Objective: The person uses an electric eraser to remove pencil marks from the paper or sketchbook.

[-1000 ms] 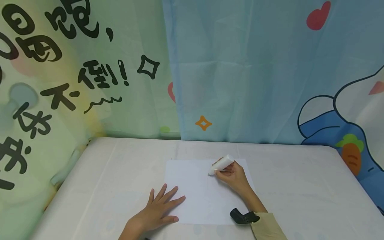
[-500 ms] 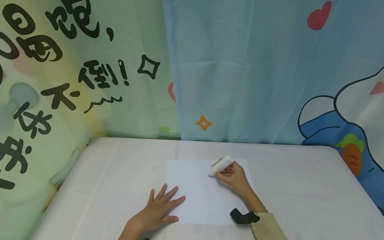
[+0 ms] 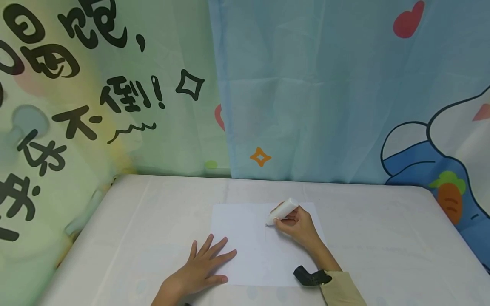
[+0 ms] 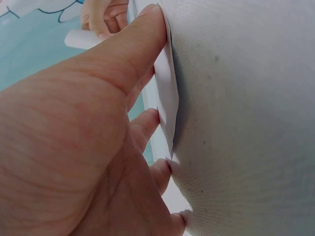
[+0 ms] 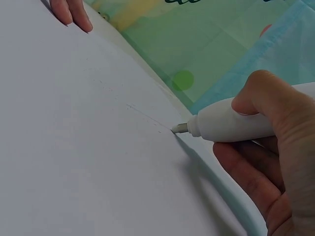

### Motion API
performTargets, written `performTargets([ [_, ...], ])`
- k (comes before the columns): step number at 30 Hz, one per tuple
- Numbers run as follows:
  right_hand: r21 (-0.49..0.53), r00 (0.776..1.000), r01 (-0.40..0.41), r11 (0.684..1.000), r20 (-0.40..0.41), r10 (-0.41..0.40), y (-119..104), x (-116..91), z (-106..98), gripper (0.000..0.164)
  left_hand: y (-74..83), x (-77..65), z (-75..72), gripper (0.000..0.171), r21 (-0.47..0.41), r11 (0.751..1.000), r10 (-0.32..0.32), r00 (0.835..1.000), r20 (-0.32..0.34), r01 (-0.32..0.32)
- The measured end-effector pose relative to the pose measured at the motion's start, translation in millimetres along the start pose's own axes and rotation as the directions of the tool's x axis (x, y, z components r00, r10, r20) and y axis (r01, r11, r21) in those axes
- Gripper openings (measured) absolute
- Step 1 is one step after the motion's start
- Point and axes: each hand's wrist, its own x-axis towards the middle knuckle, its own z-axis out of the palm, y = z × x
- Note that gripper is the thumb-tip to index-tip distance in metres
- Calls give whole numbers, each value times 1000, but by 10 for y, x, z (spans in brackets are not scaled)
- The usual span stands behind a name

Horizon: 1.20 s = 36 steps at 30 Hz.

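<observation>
Grasping right hand [image 3: 300, 226]: 1 white pen-shaped tool [image 3: 285, 209], tip touching paper [image 3: 249, 246].
Left hand [image 3: 200, 270]: released, spread across paper's left edge.

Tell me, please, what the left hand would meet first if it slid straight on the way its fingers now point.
Sliding across the white paper sheet, the left hand would probably first meet the white pen-shaped tool held in the right hand, though the exact line is unclear.
</observation>
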Motion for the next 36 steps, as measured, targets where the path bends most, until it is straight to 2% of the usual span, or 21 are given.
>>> performTargets([
  [17, 10, 999, 43, 999, -5, -43, 27, 3, -2, 39, 0, 5, -3, 60, -7, 1000, -7, 1000, 8, 7],
  [36, 4, 1000, 25, 1000, 18, -25, -1, -8, -2, 38, 10, 1, -12, 60, 4, 1000, 2, 1000, -1, -2],
])
